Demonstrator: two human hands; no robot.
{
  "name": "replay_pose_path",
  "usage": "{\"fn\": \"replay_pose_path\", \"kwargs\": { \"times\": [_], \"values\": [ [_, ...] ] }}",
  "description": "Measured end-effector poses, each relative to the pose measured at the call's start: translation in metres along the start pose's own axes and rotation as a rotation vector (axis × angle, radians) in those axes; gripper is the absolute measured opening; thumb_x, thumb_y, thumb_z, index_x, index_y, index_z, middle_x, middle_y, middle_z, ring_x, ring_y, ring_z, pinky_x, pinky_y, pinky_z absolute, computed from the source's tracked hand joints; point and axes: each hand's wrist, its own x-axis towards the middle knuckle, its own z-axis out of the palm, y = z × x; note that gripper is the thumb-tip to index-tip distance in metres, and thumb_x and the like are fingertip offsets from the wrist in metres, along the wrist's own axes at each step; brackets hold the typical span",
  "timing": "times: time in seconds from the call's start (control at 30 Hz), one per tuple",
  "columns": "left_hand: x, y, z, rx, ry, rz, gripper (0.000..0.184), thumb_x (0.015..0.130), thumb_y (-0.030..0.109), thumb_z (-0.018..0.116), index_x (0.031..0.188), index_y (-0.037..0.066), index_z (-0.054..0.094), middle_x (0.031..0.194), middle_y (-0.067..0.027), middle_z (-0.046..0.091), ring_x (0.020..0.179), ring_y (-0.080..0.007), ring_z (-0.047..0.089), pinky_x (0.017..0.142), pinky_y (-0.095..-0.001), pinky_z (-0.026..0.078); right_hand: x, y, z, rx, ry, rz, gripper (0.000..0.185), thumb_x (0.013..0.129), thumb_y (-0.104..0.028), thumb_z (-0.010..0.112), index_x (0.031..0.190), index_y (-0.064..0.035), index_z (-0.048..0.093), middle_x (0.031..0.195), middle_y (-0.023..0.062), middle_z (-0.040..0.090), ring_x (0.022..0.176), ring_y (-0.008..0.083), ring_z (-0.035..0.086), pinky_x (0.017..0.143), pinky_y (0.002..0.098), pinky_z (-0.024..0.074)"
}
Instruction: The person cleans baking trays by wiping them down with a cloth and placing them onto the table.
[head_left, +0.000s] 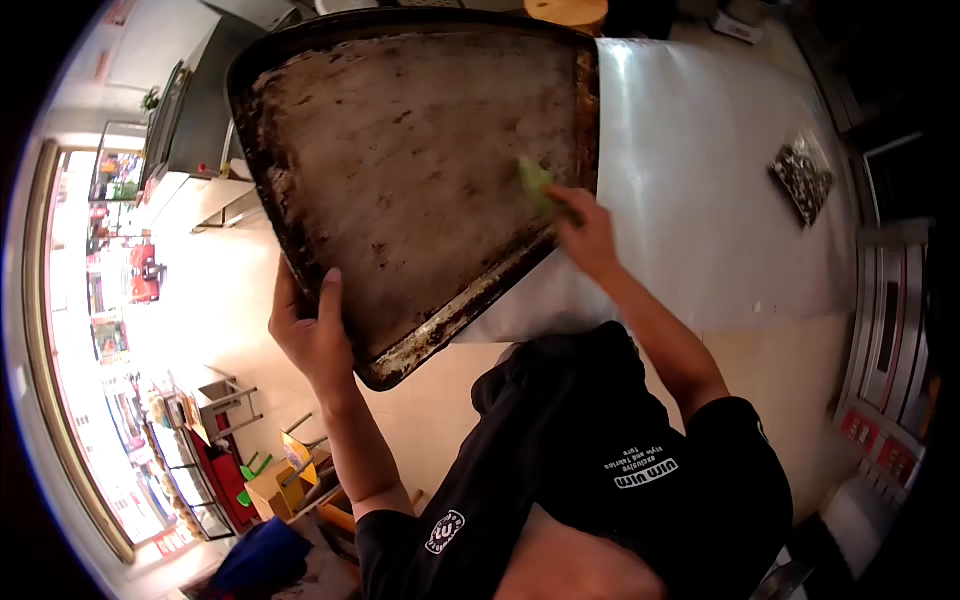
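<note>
A large, dark baking tray (420, 160), worn and stained with a crusted rim, is held up at a tilt in the upper middle of the view. My left hand (315, 325) grips its lower left edge, the thumb on the inner face and the other fingers partly hidden behind the rim. Near the tray's right side, my right hand (585, 230) is closed on a green scraper (538, 185), which is blurred and lies against or just over the tray's surface.
A shiny metal table (700, 200) extends to the right behind the tray, bearing a clear bag of dark and light bits (803, 180). Stools (225, 400) and a yellow chair (297, 455) stand at lower left. Metal cabinet doors (888, 310) line the right.
</note>
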Motion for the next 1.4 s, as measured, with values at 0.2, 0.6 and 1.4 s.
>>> {"fn": "replay_pose_path", "kwargs": {
  "times": [0.2,0.6,1.4],
  "values": [
    [0.008,0.021,0.013,-0.072,-0.04,-0.111,0.056,0.08,-0.004,0.063,0.136,-0.01,0.06,0.118,-0.0102,0.07,0.102,-0.0148,0.065,0.092,-0.027,0.05,-0.007,-0.122,0.091,-0.005,-0.215,-0.743,0.066,0.082,0.002,0.063,0.145,-0.0179,0.057,0.132,0.0059,0.069,0.103,0.0293,0.071,0.089,0.0386,0.055],
    [0.009,-0.014,0.012,-0.046,0.044,-0.163,0.055,0.078,-0.004,0.055,0.132,-0.01,0.062,0.11,-0.0101,0.07,0.095,-0.0156,0.064,0.086,-0.026,0.049,0.023,-0.008,0.046,-0.216,0.067,0.009,0.054,0.088,0.0,0.058,0.138,-0.0153,0.065,0.117,0.0203,0.069,0.105,0.036,0.064,0.091,0.0457,0.0524],
    [0.007,-0.044,0.004,-0.135,-0.039,-0.268,0.047,0.1,0.014,0.068,0.141,-0.007,0.057,0.119,-0.0059,0.069,0.102,-0.0085,0.06,0.093,-0.024,0.046,0.136,-0.152,0.142,0.508,-0.265,-0.05,0.056,0.095,-0.009,0.059,0.149,0.0007,0.047,0.148,0.0248,0.053,0.131,0.0357,0.058,0.105,0.0385,0.0487]
  ]
}}
